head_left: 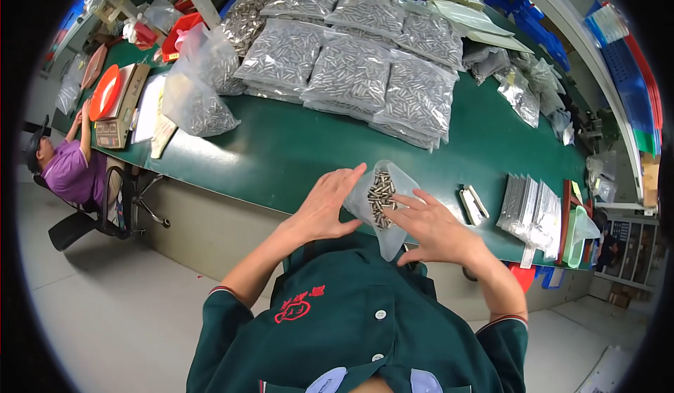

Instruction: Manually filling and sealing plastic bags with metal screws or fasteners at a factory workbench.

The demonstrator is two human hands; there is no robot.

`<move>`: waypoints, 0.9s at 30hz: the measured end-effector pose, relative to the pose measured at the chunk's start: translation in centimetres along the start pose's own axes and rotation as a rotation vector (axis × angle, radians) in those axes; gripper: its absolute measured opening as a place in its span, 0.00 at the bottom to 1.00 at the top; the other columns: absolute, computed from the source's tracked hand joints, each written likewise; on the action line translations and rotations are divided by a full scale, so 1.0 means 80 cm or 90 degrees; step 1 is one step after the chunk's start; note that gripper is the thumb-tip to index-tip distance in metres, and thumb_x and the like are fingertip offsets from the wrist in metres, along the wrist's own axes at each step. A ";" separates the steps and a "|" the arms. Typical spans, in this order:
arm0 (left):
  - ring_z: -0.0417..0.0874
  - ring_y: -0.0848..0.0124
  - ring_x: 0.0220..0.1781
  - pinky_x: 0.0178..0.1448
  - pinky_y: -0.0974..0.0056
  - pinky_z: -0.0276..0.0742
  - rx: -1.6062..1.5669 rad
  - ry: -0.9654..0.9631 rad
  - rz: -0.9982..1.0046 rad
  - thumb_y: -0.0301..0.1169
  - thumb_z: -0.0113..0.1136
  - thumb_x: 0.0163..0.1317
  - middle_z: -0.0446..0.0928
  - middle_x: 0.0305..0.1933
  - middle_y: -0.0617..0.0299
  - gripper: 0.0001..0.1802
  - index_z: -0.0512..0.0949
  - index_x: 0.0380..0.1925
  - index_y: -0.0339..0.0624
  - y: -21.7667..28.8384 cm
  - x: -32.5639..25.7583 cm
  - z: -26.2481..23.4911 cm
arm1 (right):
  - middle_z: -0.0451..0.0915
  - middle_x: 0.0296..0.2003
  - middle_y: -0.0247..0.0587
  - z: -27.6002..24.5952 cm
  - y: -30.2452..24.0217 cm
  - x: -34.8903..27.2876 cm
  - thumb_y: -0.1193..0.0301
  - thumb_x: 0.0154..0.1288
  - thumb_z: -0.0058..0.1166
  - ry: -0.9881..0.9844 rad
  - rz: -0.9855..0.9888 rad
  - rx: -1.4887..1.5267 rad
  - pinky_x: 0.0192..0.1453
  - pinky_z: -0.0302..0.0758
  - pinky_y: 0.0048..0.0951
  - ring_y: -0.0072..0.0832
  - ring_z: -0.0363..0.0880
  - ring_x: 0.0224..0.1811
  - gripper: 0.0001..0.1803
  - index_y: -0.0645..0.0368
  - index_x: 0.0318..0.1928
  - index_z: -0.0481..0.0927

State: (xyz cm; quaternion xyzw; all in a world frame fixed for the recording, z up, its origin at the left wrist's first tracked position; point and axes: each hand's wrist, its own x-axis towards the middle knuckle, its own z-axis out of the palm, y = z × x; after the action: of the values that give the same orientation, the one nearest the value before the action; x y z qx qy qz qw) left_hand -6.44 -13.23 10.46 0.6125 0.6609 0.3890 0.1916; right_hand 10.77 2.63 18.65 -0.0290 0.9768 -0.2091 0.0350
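Observation:
At the table's near edge a clear plastic bag (pixel 402 179) stands with its mouth wide, and small metal pins (pixel 381 200) fill its middle. My left hand (pixel 326 202) is against the bag's left side, fingers stretched out and thumb apart. Over the bag's right side my right hand (pixel 437 228) is spread, its fingertips at the pins; whether they touch them I cannot tell. Neither hand is closed round anything. What looks like a stapler (pixel 474 205) lies to the right of my right hand.
Sealed bags of metal pins (pixel 347 73) are piled at the back of the green table (pixel 281 151). Looser bags (pixel 196 105) stand left of them. A bundle of flat packets (pixel 530 210) sits at right. At far left a seated person (pixel 74 168) reaches toward a scale (pixel 116 129) with an orange pan.

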 end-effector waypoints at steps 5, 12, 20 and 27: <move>0.76 0.64 0.24 0.35 0.60 0.65 0.238 -0.188 0.093 0.29 0.62 0.43 0.73 0.23 0.62 0.25 0.74 0.47 0.47 0.039 0.020 -0.036 | 0.77 0.40 0.39 -0.013 0.007 0.003 0.73 0.43 0.61 -0.160 -0.062 -0.152 0.65 0.58 0.45 0.38 0.63 0.61 0.23 0.56 0.45 0.77; 0.75 0.62 0.21 0.32 0.60 0.66 0.435 -0.393 0.113 0.29 0.61 0.46 0.71 0.16 0.62 0.05 0.74 0.22 0.45 0.058 0.057 -0.043 | 0.77 0.29 0.38 -0.009 0.043 -0.003 0.75 0.42 0.52 -0.173 -0.197 -0.247 0.62 0.59 0.44 0.38 0.67 0.56 0.03 0.55 0.17 0.78; 0.74 0.63 0.20 0.31 0.62 0.67 0.339 -0.245 0.114 0.28 0.59 0.44 0.68 0.16 0.62 0.07 0.70 0.19 0.43 0.042 0.009 -0.028 | 0.76 0.40 0.32 0.002 0.094 -0.064 0.73 0.48 0.54 -0.095 -0.173 -0.170 0.64 0.60 0.45 0.31 0.67 0.57 0.07 0.55 0.32 0.75; 0.74 0.64 0.27 0.33 0.62 0.69 0.362 -0.232 0.204 0.28 0.57 0.43 0.68 0.21 0.62 0.06 0.68 0.20 0.45 0.015 0.016 -0.046 | 0.78 0.35 0.29 -0.028 0.104 -0.045 0.72 0.47 0.55 -0.092 -0.231 -0.162 0.62 0.63 0.44 0.30 0.70 0.52 0.07 0.52 0.31 0.77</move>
State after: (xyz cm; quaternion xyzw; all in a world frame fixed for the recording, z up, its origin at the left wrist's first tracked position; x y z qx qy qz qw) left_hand -8.60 -13.08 13.97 0.7962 0.5932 0.0998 0.0650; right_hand 13.82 11.40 17.50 -0.2233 0.9690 -0.0848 0.0628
